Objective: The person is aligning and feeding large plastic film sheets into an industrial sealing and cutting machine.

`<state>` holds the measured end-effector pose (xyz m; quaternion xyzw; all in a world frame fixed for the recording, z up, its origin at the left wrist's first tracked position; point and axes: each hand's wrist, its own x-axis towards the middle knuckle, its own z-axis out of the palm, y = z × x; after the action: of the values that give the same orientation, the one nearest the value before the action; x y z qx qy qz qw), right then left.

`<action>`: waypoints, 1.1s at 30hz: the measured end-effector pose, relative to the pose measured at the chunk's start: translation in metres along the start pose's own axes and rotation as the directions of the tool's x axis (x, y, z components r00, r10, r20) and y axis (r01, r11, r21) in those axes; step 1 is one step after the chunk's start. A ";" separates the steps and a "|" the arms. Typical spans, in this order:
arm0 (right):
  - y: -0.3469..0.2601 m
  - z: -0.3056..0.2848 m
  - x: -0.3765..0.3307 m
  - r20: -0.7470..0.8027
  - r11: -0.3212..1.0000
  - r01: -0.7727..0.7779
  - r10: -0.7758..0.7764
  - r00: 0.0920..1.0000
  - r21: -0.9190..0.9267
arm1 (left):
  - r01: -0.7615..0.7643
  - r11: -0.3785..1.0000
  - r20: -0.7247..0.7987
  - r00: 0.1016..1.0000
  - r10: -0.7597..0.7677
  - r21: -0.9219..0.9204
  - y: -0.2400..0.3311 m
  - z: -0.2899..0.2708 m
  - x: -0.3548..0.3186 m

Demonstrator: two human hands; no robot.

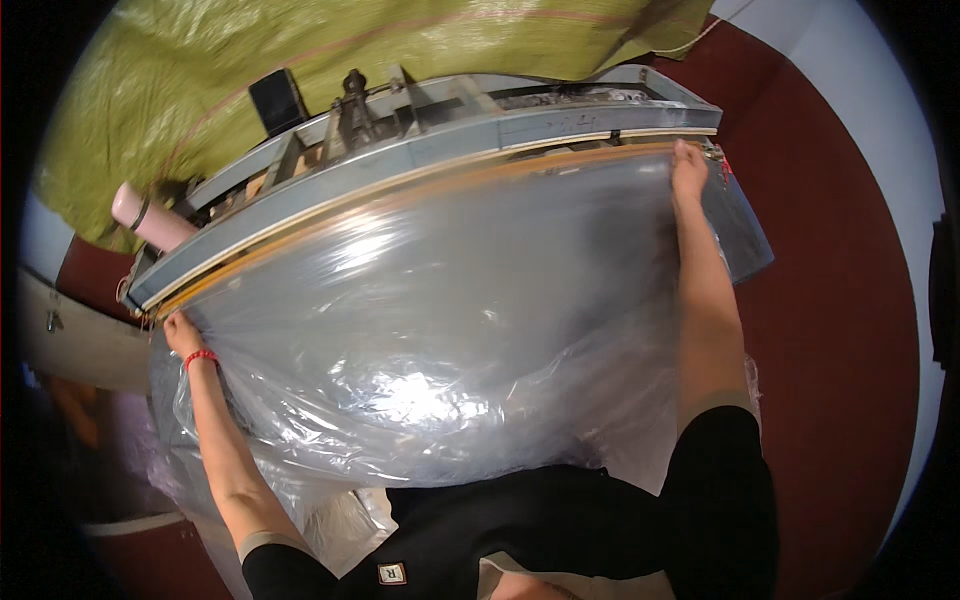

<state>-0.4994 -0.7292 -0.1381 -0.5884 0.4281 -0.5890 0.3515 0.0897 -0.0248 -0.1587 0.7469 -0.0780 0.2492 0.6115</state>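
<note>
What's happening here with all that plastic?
A person is stretching a big clear plastic sheet with both arms spread wide. The left hand grips one end of its far edge and the right hand the other, holding that edge along the long grey metal bar of a machine. The rest of the sheet billows, crinkled and shiny, back towards the person's body. A pink bottle rests beside the machine's left end, with a yellow-green tarp behind it.

Clear plastic bag (pixel 450 330) across sealer
</note>
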 end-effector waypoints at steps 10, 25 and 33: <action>-0.003 0.011 0.003 -0.225 0.987 0.162 -0.162 0.961 -0.016 | 0.060 0.993 0.090 0.995 -0.051 -0.099 -0.011 0.014 0.018; -0.060 0.005 -0.010 -0.119 0.969 -0.219 0.232 0.965 0.117 | 0.246 0.942 0.104 0.968 -0.228 -0.228 0.028 0.010 0.004; -0.079 -0.070 -0.042 -0.035 0.943 0.167 -0.185 0.982 -0.288 | 0.143 0.976 0.440 0.896 -0.057 -0.165 0.111 -0.033 -0.052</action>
<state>-0.5596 -0.6536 -0.0777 -0.6501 0.4645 -0.5685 0.1961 -0.0111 -0.0296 -0.0814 0.7237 -0.1972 0.0365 0.6603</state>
